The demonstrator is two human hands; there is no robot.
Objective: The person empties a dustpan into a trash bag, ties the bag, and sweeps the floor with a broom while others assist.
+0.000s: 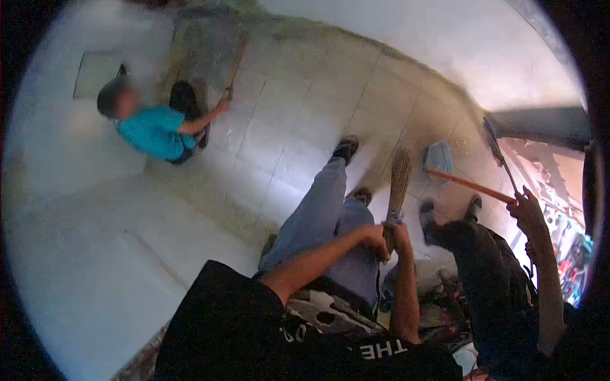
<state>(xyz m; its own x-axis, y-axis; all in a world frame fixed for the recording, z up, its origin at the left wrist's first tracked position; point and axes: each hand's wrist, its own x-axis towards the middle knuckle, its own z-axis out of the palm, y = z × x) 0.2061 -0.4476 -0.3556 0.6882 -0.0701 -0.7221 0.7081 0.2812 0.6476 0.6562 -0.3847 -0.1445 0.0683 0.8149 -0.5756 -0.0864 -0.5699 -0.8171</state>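
Note:
My left hand (pixel 375 241) is closed around the handle end of a short broom (pixel 400 181). Right beside it, my right hand (pixel 401 236) grips the same handle, so the two hands sit close together in front of my legs. The broom's light brown bristles point away from me, over the tiled floor (pixel 298 114). Whether the bristle tips touch the floor I cannot tell. Part of the handle is hidden by my fingers.
At the right, another person (pixel 502 267) holds an orange-handled blue dustpan (pixel 440 159) and a dark long-handled tool (pixel 502 155). A person in a teal shirt (pixel 152 130) crouches at the far left with a broom (pixel 237 66). White walls (pixel 406 22) border the floor.

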